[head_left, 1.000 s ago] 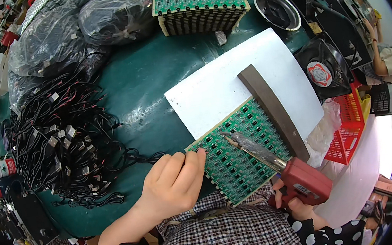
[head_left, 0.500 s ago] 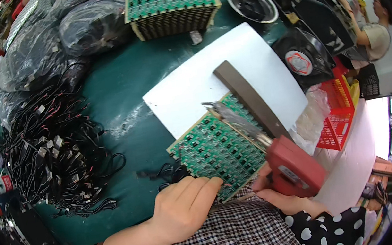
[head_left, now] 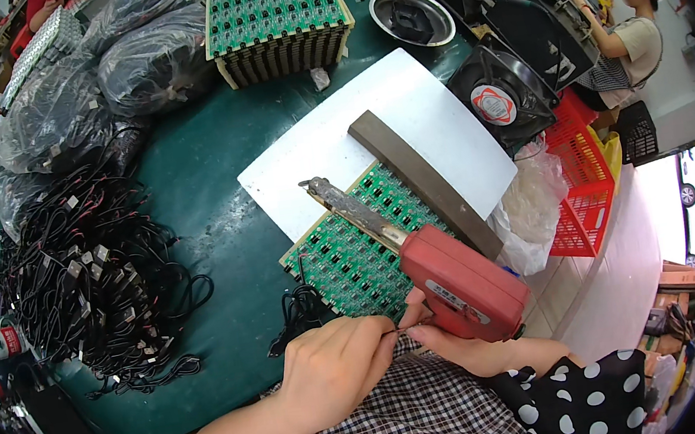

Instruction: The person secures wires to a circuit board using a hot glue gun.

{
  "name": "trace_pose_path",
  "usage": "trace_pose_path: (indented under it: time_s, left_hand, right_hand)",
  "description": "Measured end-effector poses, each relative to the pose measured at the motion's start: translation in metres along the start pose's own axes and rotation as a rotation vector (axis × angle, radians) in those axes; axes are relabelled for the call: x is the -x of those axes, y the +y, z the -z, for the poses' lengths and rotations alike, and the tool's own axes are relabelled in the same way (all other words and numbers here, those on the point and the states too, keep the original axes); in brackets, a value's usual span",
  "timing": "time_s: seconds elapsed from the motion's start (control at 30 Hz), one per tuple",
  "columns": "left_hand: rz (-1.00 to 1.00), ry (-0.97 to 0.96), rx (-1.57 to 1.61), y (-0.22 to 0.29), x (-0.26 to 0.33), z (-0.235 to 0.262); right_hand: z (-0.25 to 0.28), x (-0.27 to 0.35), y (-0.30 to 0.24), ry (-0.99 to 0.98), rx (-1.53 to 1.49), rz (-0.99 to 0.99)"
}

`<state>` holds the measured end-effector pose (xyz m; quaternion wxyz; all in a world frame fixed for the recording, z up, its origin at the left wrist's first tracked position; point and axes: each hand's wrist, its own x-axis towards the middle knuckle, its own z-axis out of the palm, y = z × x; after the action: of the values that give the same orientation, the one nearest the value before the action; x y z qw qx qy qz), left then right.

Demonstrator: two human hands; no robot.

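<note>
Right hand (head_left: 459,346): gripping red soldering gun (head_left: 460,285), now pulling back low-centre.
Left hand (head_left: 336,370): off green circuit board (head_left: 360,250), pinching thin wire (head_left: 392,331).

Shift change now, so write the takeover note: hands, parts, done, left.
Left hand: fingers pinched at the near table edge, touching the right hand; what they pinch is too small to tell.
Right hand: gripping the red soldering gun, whose tip lies over the green circuit board panel.
Panel rests partly on the white sheet, against the grey bar.
Done and left: cannot tell.
</note>
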<state>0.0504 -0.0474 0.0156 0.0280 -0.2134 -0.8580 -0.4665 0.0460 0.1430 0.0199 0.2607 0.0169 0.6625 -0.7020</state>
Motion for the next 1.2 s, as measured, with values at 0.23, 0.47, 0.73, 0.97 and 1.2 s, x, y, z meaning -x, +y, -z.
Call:
trace_pose_path:
  time_s: [0.23, 0.47, 0.73, 0.97, 1.2]
  left_hand:
    - [0.06, -0.017, -0.01, 0.001, 0.002, 0.0]
    - [0.054, 0.09, 0.013, 0.003, 0.0, 0.009]
    - [0.283, 0.293, -0.372, -0.038, -0.02, 0.008]
    - [0.382, 0.3, -0.412, -0.046, -0.015, -0.002]
    - [0.316, 0.345, -0.438, -0.048, -0.014, -0.007]
  right_hand:
    - [-0.003, -0.003, -0.005, 0.013, 0.047, -0.016]
    - [-0.004, -0.007, -0.01, -0.08, -0.037, -0.006]
    - [0.044, 0.013, 0.005, -0.056, 0.119, 0.032]
    - [0.047, 0.021, 0.008, -0.017, -0.001, -0.151]
    - [0.052, 0.018, 0.007, -0.127, 0.197, -0.107]
